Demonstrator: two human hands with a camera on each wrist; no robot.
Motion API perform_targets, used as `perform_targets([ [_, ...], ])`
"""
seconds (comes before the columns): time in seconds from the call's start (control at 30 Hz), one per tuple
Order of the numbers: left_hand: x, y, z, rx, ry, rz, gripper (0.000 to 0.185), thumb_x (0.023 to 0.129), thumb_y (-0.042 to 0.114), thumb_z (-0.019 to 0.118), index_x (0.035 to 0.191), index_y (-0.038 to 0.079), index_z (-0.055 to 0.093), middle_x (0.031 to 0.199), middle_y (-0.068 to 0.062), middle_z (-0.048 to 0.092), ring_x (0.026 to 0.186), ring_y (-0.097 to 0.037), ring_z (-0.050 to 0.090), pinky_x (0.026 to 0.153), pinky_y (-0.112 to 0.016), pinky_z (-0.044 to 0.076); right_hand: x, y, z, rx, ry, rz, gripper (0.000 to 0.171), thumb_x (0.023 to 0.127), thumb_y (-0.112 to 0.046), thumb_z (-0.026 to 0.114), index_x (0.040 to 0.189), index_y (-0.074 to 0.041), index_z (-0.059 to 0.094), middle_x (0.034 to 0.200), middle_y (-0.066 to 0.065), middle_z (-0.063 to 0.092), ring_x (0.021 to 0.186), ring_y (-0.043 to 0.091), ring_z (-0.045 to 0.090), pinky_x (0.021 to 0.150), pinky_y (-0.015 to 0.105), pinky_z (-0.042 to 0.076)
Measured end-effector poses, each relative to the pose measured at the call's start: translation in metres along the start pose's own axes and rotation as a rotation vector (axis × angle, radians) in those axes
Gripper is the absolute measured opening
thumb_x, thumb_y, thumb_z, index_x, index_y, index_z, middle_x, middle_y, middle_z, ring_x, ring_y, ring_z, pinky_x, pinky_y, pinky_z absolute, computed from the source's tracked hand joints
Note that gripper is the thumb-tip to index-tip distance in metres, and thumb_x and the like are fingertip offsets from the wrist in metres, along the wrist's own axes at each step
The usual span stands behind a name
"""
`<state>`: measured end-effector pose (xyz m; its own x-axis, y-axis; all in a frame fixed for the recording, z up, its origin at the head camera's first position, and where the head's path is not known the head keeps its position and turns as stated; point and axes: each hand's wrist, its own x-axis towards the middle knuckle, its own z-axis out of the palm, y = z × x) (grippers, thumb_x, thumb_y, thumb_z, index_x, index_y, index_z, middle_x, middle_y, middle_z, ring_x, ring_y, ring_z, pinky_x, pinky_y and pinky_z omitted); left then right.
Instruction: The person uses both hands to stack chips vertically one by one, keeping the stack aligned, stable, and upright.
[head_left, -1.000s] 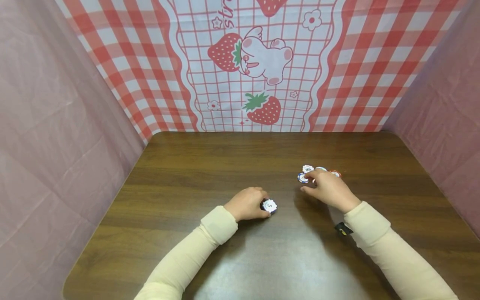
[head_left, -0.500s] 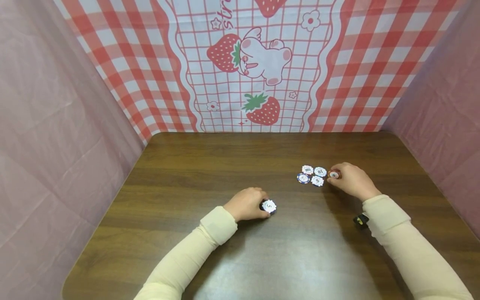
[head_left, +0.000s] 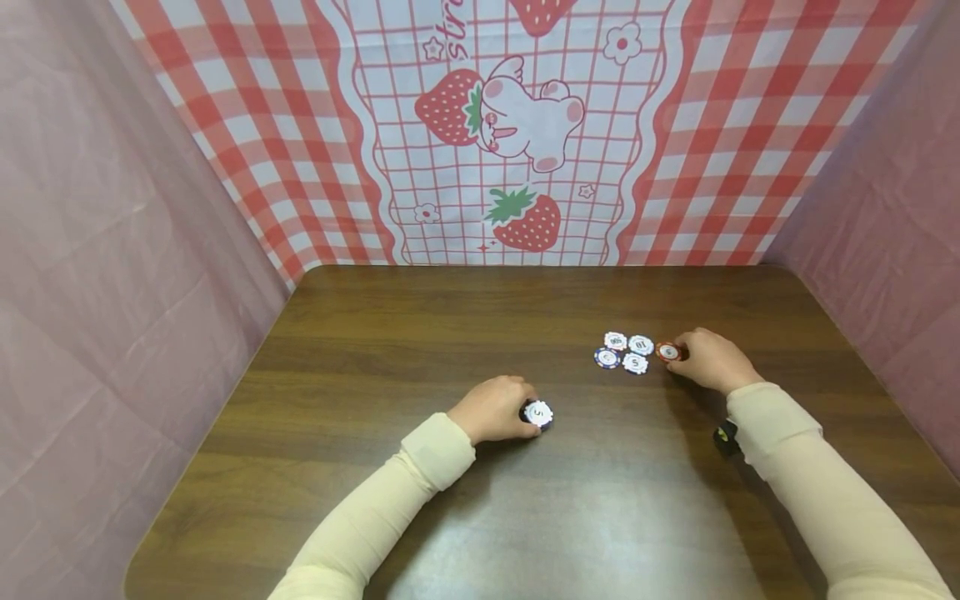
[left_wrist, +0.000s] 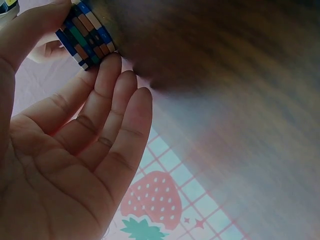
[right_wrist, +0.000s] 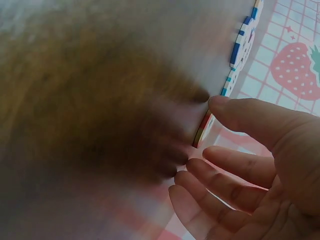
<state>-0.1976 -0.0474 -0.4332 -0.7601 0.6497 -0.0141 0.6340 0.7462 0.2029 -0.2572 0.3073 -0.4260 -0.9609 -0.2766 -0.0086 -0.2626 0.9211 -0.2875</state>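
Note:
In the head view, my left hand (head_left: 495, 408) holds a short stack of poker chips (head_left: 538, 414) on the table, thumb and fingers around its sides. The left wrist view shows the stack's edges (left_wrist: 87, 35) in blue, green, orange and white. My right hand (head_left: 712, 360) is at a red poker chip (head_left: 669, 352) lying flat, with thumb and index finger parted beside it. In the right wrist view the red chip (right_wrist: 204, 129) lies between the thumb tip and the loosely spread fingers. Left of it lie a light-blue chip (head_left: 641, 345), two white chips (head_left: 635, 364) and a blue chip (head_left: 607, 358).
The brown wooden table (head_left: 420, 333) has rounded corners. A strawberry-print checked cloth (head_left: 525, 125) hangs along its back edge. Pink curtains (head_left: 112, 250) hang at both sides.
My right hand has moved right, from over the group of chips to the red chip, and then drawn back slightly from it. My left hand has stayed at the stack.

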Motion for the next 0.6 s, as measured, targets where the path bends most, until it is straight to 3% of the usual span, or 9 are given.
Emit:
perform_targets([
  [0.37,0.0000,0.0001,0.0008,-0.001,-0.003,-0.003,0.032,0.078,0.039,0.077,0.102,0.018,0.073,0.094,0.004,0.067,0.084,-0.010,0.061,0.074,-0.027,0.049,0.0038,-0.0006,0.0004,-0.013,-0.003,-0.003,0.027,0.081,-0.018,0.071,0.094,0.006,0.070,0.082,0.014,0.069,0.072,0.023,0.056,0.069,0.044,0.046],
  [0.6,0.0002,0.0002,0.0005,-0.013,-0.012,-0.007,0.032,0.079,0.038,0.076,0.103,0.017,0.073,0.095,0.003,0.066,0.083,-0.009,0.059,0.073,-0.026,0.049,0.0056,-0.0017,0.0015,-0.034,-0.006,0.010,0.033,0.084,-0.022,0.069,0.103,0.004,0.068,0.092,0.020,0.066,0.083,0.031,0.060,0.073,0.051,0.048],
])
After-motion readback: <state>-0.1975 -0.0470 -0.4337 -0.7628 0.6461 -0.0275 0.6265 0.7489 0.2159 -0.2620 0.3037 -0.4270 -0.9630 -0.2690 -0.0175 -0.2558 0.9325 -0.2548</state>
